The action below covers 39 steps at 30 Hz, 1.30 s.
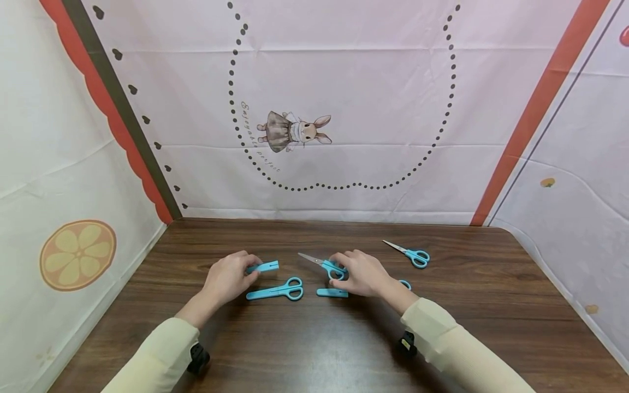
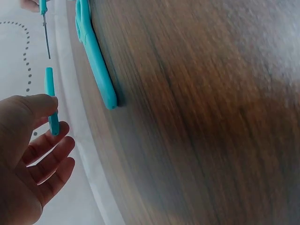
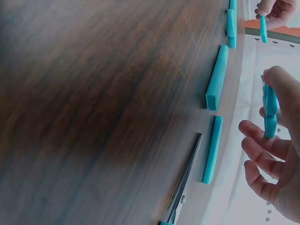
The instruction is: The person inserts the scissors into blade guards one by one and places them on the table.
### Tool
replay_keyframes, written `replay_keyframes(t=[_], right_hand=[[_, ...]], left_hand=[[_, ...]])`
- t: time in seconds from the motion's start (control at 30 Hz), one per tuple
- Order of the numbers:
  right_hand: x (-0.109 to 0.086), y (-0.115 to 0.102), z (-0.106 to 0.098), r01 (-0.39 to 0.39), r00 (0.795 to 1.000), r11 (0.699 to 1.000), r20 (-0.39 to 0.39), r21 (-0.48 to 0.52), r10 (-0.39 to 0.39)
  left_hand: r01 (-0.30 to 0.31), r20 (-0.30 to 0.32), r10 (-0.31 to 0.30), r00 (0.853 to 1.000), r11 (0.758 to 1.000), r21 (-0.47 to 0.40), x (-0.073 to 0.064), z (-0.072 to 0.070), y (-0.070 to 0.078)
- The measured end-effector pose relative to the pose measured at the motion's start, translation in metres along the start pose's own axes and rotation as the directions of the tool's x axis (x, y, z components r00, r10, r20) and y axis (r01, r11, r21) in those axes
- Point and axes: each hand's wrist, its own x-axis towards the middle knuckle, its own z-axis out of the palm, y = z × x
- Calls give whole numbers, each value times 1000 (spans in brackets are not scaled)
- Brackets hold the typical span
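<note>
Blue, flat plastic scissor cover (image 1: 267, 266) sits in the left hand (image 1: 230, 277), its grip nearly closed, thumb and fingers pinching it. From far off, I see the right hand (image 1: 362, 273) with a small grip too, pinching small silver scissors with blue plastic ring handles (image 1: 328, 265), tip toward ten o'clock. At eight o'clock from them, covered blue plastic scissors (image 1: 272, 292) lie on the brown wood-look surface (image 1: 304, 344). A loose blue plastic cover (image 1: 332, 293) lies at six o'clock, and uncovered blue-handled scissors (image 1: 407, 252) at three.
</note>
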Motion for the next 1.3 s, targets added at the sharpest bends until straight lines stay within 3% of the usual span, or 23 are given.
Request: replay_keyframes(t=[0.23, 0.6, 1.3], right_hand=[[-6, 4, -2, 37, 999, 999, -29, -26, -37], [-16, 13, -9, 12, 1000, 1000, 25, -5, -12], [-35, 33, -23, 59, 997, 998, 49, -7, -59]], left_hand=[[-28, -7, 28, 1000, 1000, 4, 0, -2, 7], [-48, -13, 48, 999, 999, -19, 3, 4, 17], [-96, 22, 96, 995, 995, -11, 13, 15, 39]])
